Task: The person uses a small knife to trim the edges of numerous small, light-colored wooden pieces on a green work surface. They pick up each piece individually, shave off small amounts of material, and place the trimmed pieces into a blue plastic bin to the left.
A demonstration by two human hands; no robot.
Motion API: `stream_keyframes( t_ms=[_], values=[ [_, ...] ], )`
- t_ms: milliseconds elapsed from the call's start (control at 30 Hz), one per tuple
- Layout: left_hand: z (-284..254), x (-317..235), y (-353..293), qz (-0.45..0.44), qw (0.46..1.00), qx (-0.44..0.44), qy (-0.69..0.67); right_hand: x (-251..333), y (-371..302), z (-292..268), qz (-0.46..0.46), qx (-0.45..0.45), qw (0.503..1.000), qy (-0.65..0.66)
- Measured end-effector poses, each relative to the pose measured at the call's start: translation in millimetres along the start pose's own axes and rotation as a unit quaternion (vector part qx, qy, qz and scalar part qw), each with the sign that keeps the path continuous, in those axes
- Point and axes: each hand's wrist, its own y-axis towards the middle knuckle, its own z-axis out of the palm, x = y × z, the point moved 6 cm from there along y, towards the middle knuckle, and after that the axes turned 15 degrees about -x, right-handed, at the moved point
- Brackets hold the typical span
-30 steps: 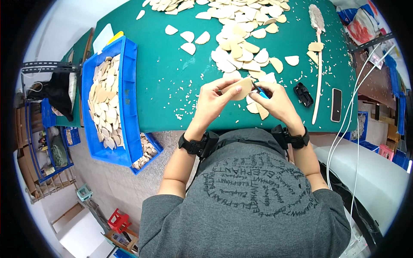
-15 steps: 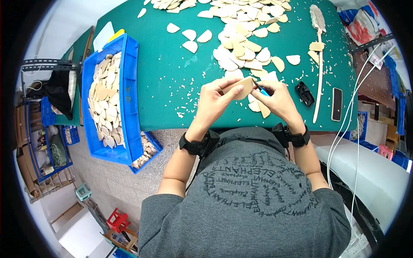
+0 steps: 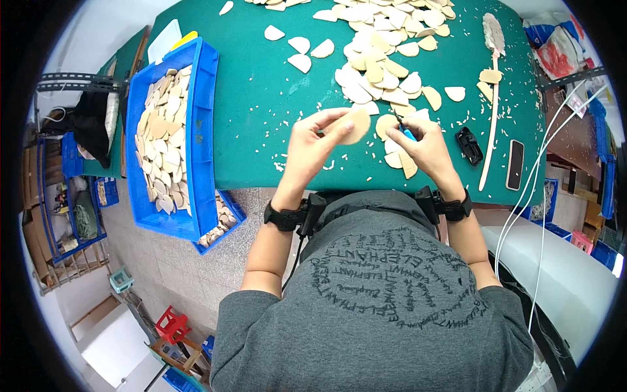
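Observation:
My left hand [image 3: 317, 140] pinches a flat, cream-coloured rounded piece [image 3: 357, 127] between thumb and fingers, raised above the green table. To its right, my right hand [image 3: 426, 145] is closed round a small blue-handled tool [image 3: 408, 134] whose thin dark tip points away from me; its exact kind is too small to tell. A gap separates the tool from the held piece. Just beyond and between my hands, several similar flat pieces [image 3: 386, 125] lie on the table, and a few more rest below the tool.
A large pile of cream pieces [image 3: 375, 42] spreads over the far table [image 3: 261, 117]. At left stands a blue crate [image 3: 203, 130] full of them. Rightward lie a black object [image 3: 468, 145], a long stick with a fluffy end [image 3: 488, 130], a phone [image 3: 515, 164] and white cables [image 3: 522, 196].
My left hand has moved left with the piece, away from the tool, and turned its broad face into view. My right hand has shifted slightly right, still holding the tool.

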Motion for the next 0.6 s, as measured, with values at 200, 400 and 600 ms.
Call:
stream_keyframes(
  t_ms=[200, 400, 600],
  values=[
    [-224.7, -23.1, 47.5, 0.116, 0.904, -0.411, -0.017, -36.7, 1.6, -38.8, 0.071, -0.07, 0.994, 0.036],
    [-152.1, 25.5, 67.5, 0.147, 0.862, -0.425, 0.233, -46.8, -7.9, -72.0, 0.109, -0.121, 0.984, 0.074],
    [159.0, 85.2, -20.7, 0.41, 0.823, 0.293, 0.261, -71.1, -19.5, -90.3, 0.136, -0.126, 0.98, 0.066]
  ],
)
